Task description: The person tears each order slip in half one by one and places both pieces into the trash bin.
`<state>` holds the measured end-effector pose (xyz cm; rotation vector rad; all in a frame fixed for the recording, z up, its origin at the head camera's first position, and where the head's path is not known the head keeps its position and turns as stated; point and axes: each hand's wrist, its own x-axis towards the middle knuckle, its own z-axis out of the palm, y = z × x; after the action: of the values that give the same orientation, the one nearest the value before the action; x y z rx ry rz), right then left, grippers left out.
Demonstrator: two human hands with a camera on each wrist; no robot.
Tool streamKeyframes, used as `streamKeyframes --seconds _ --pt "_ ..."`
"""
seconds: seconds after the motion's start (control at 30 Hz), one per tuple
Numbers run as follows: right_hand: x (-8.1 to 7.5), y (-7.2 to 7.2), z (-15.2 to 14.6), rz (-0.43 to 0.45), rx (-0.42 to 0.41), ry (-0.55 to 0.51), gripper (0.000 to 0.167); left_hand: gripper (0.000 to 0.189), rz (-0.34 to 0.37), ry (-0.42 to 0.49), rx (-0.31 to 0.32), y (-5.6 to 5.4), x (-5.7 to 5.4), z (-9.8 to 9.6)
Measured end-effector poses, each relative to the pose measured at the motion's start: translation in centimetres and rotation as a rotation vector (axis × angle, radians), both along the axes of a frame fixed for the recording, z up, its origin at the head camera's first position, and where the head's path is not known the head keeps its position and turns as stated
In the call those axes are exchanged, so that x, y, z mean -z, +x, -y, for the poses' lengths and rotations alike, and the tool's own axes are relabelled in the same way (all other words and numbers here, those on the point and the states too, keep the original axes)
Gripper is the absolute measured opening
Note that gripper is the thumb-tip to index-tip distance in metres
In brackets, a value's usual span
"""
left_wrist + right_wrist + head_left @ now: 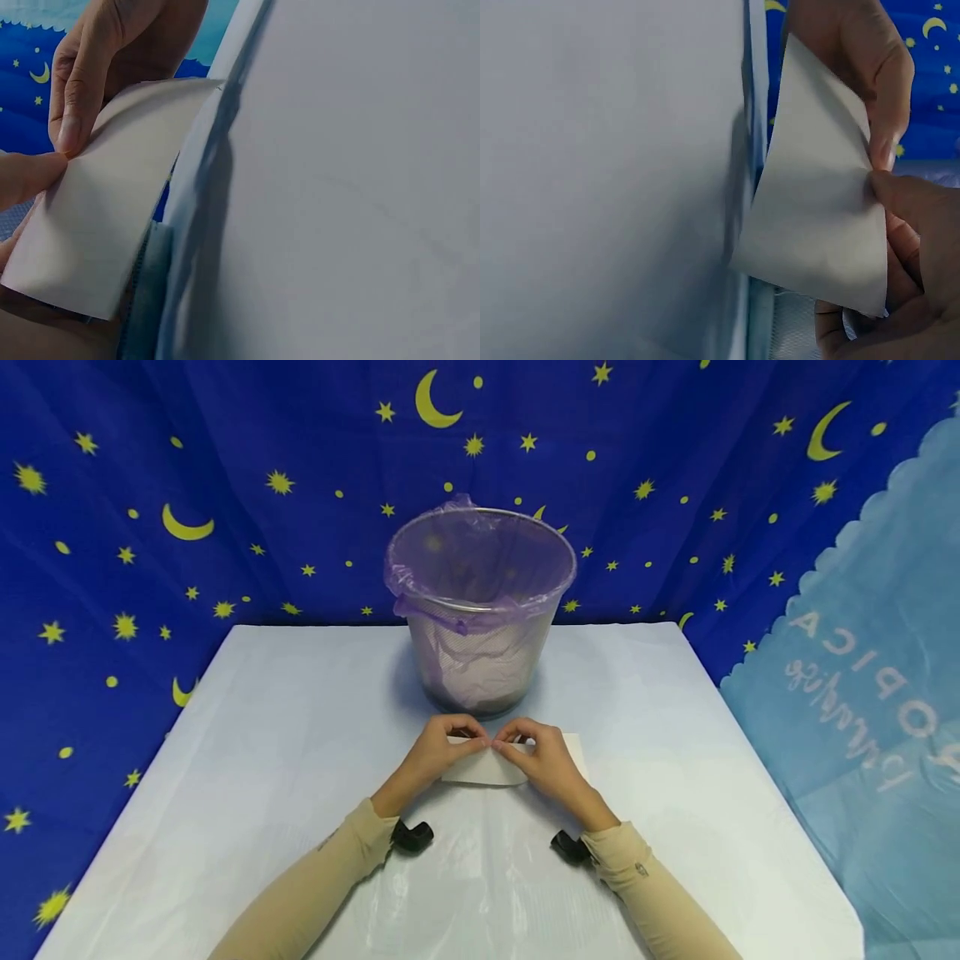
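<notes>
Both hands meet in front of the bin in the head view, on one off-white piece of paper [486, 767]. My left hand [441, 750] pinches its upper edge between thumb and fingers. Close beside it, my right hand [546, 758] pinches the same edge, the two thumb tips almost together. The left wrist view shows the paper [105, 202] bowed, one end towards the white tabletop. In the right wrist view the paper [821, 195] hangs from the pinched edge as one undivided piece, with the fingers partly hidden behind it.
A mesh waste bin [480, 668] lined with a purple plastic bag [408, 581] stands behind the hands on the white-covered table [315, 693]. Black wrist straps [412, 837] show below the sleeves. A blue star-and-moon curtain [247, 435] closes the back; a light blue cloth [847, 710] hangs right.
</notes>
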<state>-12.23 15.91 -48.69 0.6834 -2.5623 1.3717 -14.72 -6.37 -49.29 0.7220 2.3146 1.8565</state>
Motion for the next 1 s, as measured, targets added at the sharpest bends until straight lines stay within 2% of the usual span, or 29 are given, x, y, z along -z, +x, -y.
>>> streamKeyframes --seconds 0.3,0.47,0.77,1.0 --pt "-2.1 -0.2 0.0 -0.054 -0.017 0.008 0.004 0.005 -0.076 -0.013 0.043 -0.6 -2.0 0.0" --pt "-3.8 -0.3 0.0 -0.059 -0.028 -0.006 0.008 0.005 -0.103 -0.029 0.069 -0.5 -3.9 0.2" --pt "-7.7 -1.0 0.1 -0.113 -0.067 -0.005 0.004 0.005 -0.184 -0.02 0.07 -0.9 -7.5 0.6" --pt "-9.0 -1.3 0.2 -0.127 -0.087 -0.009 0.004 0.005 -0.204 -0.003 0.067 -1.0 -8.6 0.7"
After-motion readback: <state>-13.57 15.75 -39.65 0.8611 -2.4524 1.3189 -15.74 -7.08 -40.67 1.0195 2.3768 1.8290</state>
